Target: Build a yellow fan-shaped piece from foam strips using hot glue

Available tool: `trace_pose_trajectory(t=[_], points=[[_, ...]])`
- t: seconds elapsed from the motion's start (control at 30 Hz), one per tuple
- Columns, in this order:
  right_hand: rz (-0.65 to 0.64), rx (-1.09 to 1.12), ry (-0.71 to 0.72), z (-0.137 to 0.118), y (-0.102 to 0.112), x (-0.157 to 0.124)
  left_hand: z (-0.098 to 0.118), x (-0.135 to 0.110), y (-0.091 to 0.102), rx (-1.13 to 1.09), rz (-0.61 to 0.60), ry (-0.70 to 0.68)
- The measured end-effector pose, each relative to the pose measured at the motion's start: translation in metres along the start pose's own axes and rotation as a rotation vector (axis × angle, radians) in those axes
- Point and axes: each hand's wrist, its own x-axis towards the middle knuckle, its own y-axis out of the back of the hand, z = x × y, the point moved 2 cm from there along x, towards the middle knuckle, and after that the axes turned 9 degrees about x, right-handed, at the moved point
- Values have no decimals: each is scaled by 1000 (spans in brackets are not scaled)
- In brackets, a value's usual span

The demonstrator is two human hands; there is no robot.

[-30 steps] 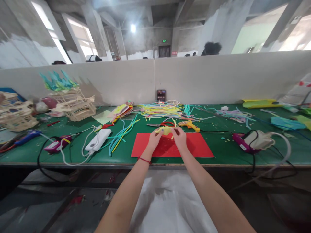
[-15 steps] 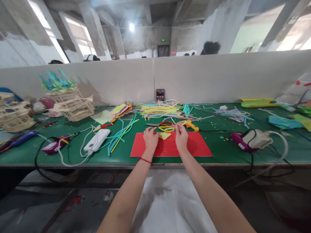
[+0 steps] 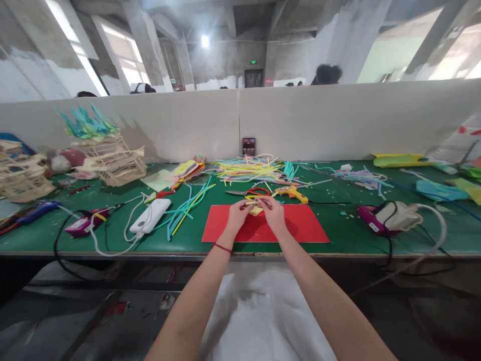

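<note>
Over a red sheet (image 3: 300,223), my left hand (image 3: 238,214) and my right hand (image 3: 274,214) are close together with fingertips nearly meeting. Both hands have their fingers pinched; what lies between them is too small and covered to make out. Just beneath the fingertips a crumpled pale yellow piece (image 3: 256,211) rests on the sheet, partly hidden. Beyond my fingers lie scissors (image 3: 236,192) with red handles, and a yellow glue gun (image 3: 296,193) lies to their right.
Several coloured strips (image 3: 248,171) are heaped at the back, more strips (image 3: 188,213) on the left. A white power strip (image 3: 150,216) with cables lies left. Stick-built models (image 3: 120,163) stand at the far left. A magenta device (image 3: 372,220) sits right. A partition (image 3: 169,125) closes the table's back.
My right hand has moved left and my left hand slightly right, so the fingertips now come together above the yellow piece. The sheet and tools stay where they were.
</note>
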Motion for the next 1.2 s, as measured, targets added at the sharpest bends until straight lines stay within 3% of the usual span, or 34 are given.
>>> trace_pose_trajectory(t=[0.1, 0.2, 0.37, 0.5, 0.7, 0.87, 1.0, 1.2], points=[[-21, 11, -3, 2, 0, 1, 1, 0, 1, -32, -20, -6], [4, -13, 16, 4, 3, 2, -1, 1, 4, -74, 53, 36], [377, 62, -45, 12, 20, 8, -6, 3, 10, -187, 202, 70], [447, 255, -201, 21, 26, 14, -6, 3, 8, -194, 154, 49], [497, 462, -298, 21, 29, 14, -6, 2, 4, -174, 81, 45], [462, 555, -335, 15, 29, 13, -4, 1, 3, -342, 38, 53], [394, 565, -366, 8, 25, 11, -6, 2, 4, -422, 77, 103], [150, 288, -287, 5, 12, 8, -1, 1, 5, -368, 89, 46]])
